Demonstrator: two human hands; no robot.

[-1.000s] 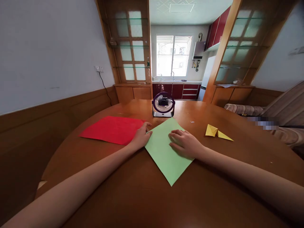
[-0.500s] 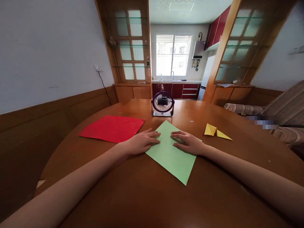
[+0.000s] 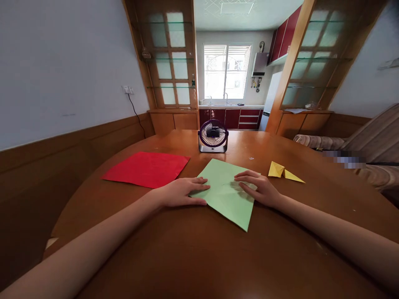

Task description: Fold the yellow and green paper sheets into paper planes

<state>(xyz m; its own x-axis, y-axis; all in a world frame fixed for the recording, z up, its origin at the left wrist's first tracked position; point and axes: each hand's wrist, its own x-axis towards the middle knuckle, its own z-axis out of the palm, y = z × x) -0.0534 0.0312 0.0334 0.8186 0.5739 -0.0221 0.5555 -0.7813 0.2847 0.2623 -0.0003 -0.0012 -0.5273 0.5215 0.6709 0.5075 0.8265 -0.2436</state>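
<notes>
Left hand (image 3: pixel 177 194): fingers (image 3: pixel 198 181) spread flat, palm down, pressing the left edge of the green sheet (image 3: pixel 229 195); nothing gripped.
Right hand (image 3: pixel 262 189): fingers (image 3: pixel 246 176) open and flat on the sheet's right side, gripping nothing.
Green sheet: lies between and under both sets of fingertips, on the table (image 3: pixel 193 257) (one corner points toward the person).
Red sheet (image 3: pixel 146 168): just left of the left fingers, flat.
Yellow fold (image 3: pixel 282 172): near the right fingers, to their right.
Fan (image 3: pixel 213 136): beyond the fingertips, upright.
</notes>
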